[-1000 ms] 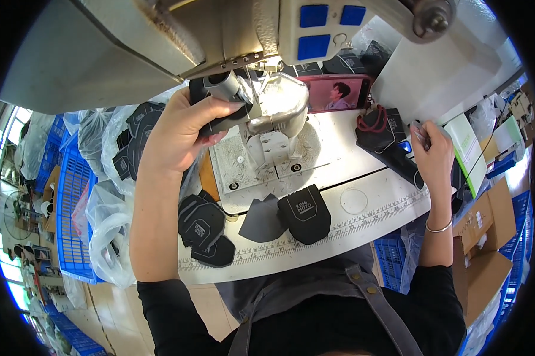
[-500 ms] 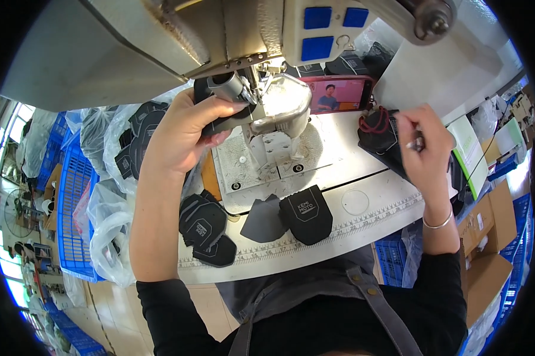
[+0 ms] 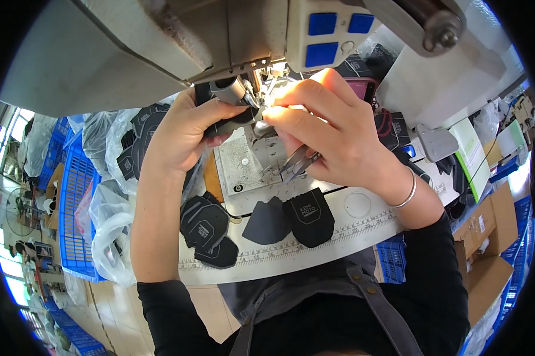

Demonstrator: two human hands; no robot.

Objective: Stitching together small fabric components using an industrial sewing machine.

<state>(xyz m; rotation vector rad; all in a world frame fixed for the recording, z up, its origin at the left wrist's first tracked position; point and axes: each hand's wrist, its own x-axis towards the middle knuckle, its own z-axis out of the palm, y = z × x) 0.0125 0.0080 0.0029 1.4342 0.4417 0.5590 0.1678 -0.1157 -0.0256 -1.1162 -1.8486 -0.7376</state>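
Under the needle area of a sewing machine [image 3: 267, 65], my left hand [image 3: 187, 130] grips a dark fabric piece [image 3: 235, 123], thumb on top and fingers beneath. My right hand [image 3: 339, 130] is closed, with small metal thread snips [image 3: 300, 162] tucked in the palm, their two points sticking out below. Its thumb and forefinger pinch together close beside the needle; whatever lies between the tips is too small to make out. Black rounded fabric pieces [image 3: 308, 218] and a grey one [image 3: 267, 222] lie on the machine table [image 3: 362, 234] in front, with a black stack [image 3: 205, 228] to their left.
A phone [image 3: 362, 89] stands behind my right hand. Dark pieces with red cord [image 3: 392, 127] lie to the right, beside a green-and-white box [image 3: 472, 154]. Blue crates [image 3: 77, 207] and plastic bags [image 3: 110, 219] crowd the left; an open cardboard box [image 3: 487, 231] is at the right.
My right hand has moved left from the red cord to the needle area, bringing the snips with it. It now partly covers the phone. My left hand stays on the fabric.
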